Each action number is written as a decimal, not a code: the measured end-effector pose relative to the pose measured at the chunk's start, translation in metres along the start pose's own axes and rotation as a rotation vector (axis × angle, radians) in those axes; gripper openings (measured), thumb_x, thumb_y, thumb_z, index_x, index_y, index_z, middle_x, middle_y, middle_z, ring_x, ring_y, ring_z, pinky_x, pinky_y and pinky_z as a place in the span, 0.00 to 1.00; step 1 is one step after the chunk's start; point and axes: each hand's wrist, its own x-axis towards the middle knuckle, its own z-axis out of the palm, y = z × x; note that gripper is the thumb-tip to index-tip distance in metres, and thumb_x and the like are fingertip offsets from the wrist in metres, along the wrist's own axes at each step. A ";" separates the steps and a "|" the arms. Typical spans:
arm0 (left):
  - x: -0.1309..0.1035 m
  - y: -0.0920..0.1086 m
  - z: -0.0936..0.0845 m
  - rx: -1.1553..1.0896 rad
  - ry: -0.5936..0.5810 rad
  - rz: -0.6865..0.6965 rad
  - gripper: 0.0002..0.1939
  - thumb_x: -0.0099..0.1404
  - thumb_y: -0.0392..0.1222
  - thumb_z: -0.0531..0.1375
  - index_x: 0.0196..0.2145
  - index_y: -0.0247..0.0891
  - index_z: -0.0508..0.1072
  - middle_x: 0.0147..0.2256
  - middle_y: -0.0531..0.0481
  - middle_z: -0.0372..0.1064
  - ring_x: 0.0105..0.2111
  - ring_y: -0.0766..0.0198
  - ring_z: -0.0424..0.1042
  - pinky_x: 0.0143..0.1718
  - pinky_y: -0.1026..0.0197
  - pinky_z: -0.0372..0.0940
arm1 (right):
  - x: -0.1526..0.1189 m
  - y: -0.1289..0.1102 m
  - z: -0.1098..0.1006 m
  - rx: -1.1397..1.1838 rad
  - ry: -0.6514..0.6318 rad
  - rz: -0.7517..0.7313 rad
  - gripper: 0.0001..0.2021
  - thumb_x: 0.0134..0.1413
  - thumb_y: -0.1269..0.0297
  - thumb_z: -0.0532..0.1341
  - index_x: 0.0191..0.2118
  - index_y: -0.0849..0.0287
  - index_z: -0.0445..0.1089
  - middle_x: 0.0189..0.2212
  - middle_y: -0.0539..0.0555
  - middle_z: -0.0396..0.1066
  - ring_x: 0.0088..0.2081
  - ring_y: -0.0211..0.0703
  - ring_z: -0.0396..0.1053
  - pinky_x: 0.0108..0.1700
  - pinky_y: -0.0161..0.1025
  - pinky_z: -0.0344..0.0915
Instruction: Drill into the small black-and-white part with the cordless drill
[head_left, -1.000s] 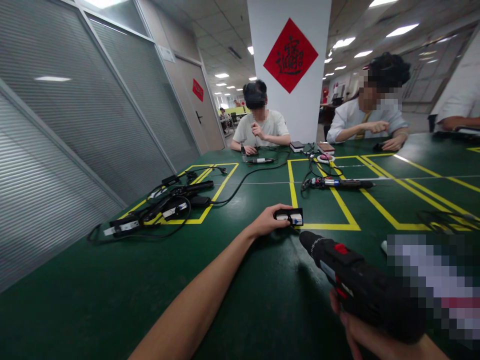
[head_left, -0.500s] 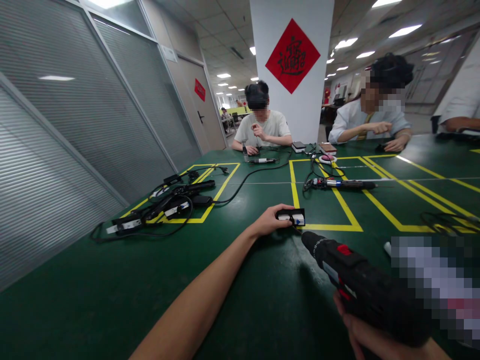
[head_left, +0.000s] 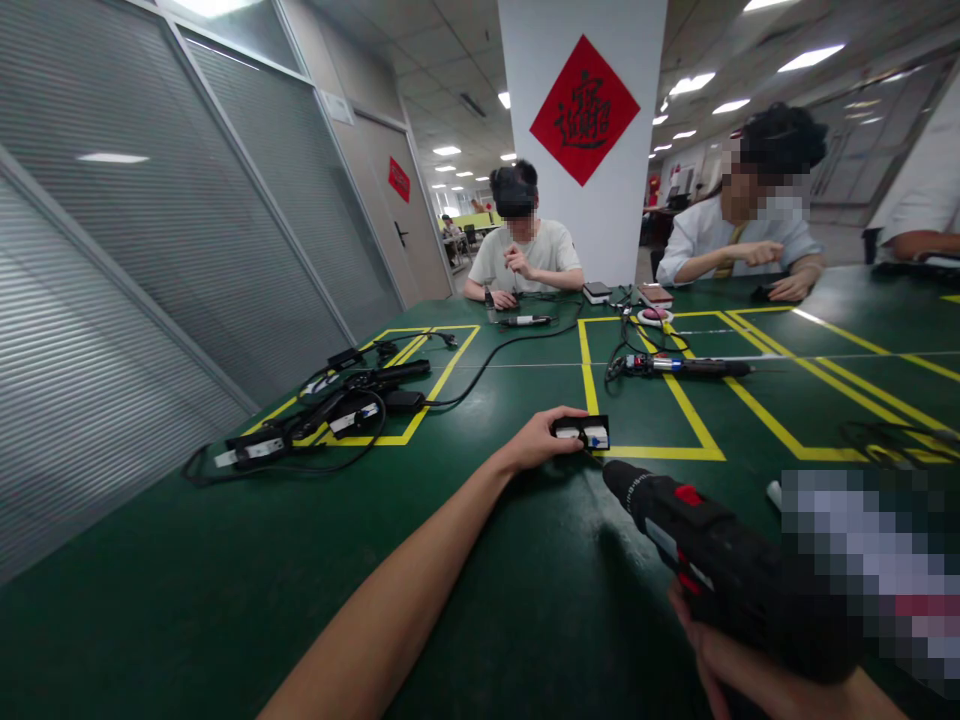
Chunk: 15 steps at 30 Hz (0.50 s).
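Observation:
My left hand point(head_left: 541, 438) grips the left end of a small black-and-white block point(head_left: 598, 437) with a blue spot on it, close to the table surface. Fingers and thumb close round that end, so part of it is hidden. In my right hand point(head_left: 720, 640) is a black cordless drill point(head_left: 705, 540) with red details, its handle mostly out of sight under the body. The drill points up and to the left. Its thin bit reaches the near side of the block, but whether the tip touches is too small to tell.
Black devices with cables point(head_left: 360, 395) lie at the left on the green table point(head_left: 225, 600), marked with yellow tape point(head_left: 664, 454). Beyond my hands lies a soldering-iron-like tool point(head_left: 682, 368). A blurred-out object point(head_left: 862, 560) is at the right. Two people sit across the table.
Almost nothing differs. Both hands, the block and the drill keep their places; the view has shifted very slightly.

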 end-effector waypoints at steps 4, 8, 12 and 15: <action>-0.001 0.000 -0.001 -0.009 -0.007 -0.009 0.28 0.50 0.37 0.62 0.50 0.36 0.63 0.42 0.45 0.68 0.37 0.64 0.68 0.42 0.59 0.62 | -0.004 -0.004 0.004 0.044 0.053 0.048 0.10 0.34 0.59 0.58 0.27 0.56 0.61 0.13 0.45 0.66 0.11 0.38 0.63 0.15 0.37 0.62; 0.000 -0.001 -0.001 -0.033 -0.020 -0.002 0.28 0.50 0.37 0.62 0.50 0.36 0.62 0.42 0.44 0.67 0.38 0.63 0.68 0.42 0.59 0.62 | -0.010 -0.019 0.002 0.095 0.010 -0.032 0.13 0.37 0.56 0.58 0.30 0.58 0.63 0.17 0.47 0.69 0.12 0.37 0.63 0.16 0.37 0.62; 0.001 -0.001 -0.001 -0.045 -0.028 -0.009 0.29 0.50 0.37 0.62 0.51 0.36 0.62 0.43 0.43 0.67 0.38 0.63 0.68 0.42 0.58 0.61 | -0.012 -0.024 -0.001 0.073 0.003 -0.024 0.12 0.36 0.56 0.60 0.27 0.58 0.64 0.10 0.44 0.64 0.11 0.37 0.63 0.17 0.36 0.62; 0.001 -0.001 -0.001 -0.042 -0.025 -0.009 0.29 0.50 0.37 0.62 0.51 0.36 0.62 0.43 0.43 0.67 0.38 0.63 0.68 0.42 0.58 0.61 | -0.010 -0.018 -0.001 0.107 -0.002 -0.051 0.12 0.36 0.56 0.60 0.27 0.58 0.64 0.12 0.45 0.66 0.11 0.35 0.62 0.16 0.36 0.62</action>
